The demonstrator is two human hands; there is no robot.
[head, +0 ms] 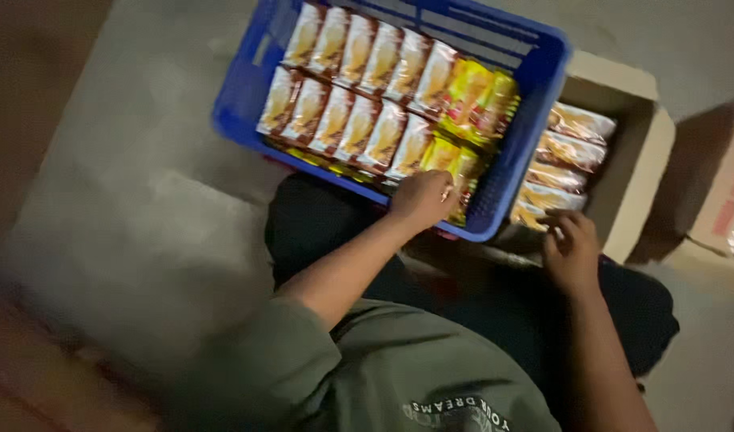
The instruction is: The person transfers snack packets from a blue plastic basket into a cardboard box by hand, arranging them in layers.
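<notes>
Two grips: left hand [421,198] closed on a yellow packet [463,172]; right hand [571,248] fingering carton packets [555,172], hold unclear.

upright snack packets [455,172] in blue crate [527,120]

Dim light falls on bare grey concrete floor [143,200].

Your left hand [421,198] rests on the near edge of the blue crate [543,60], its fingers [445,192] curled over a yellow packet [461,172] at the near right corner. Two rows of brown-and-cream packets [359,88] stand on edge across the crate, with more yellow ones at their right end. Your right hand [571,252] reaches into the cardboard box [639,144] just right of the crate, fingertips touching the nearest of its stacked packets [555,196]. Both sit on the concrete floor [143,160].
</notes>
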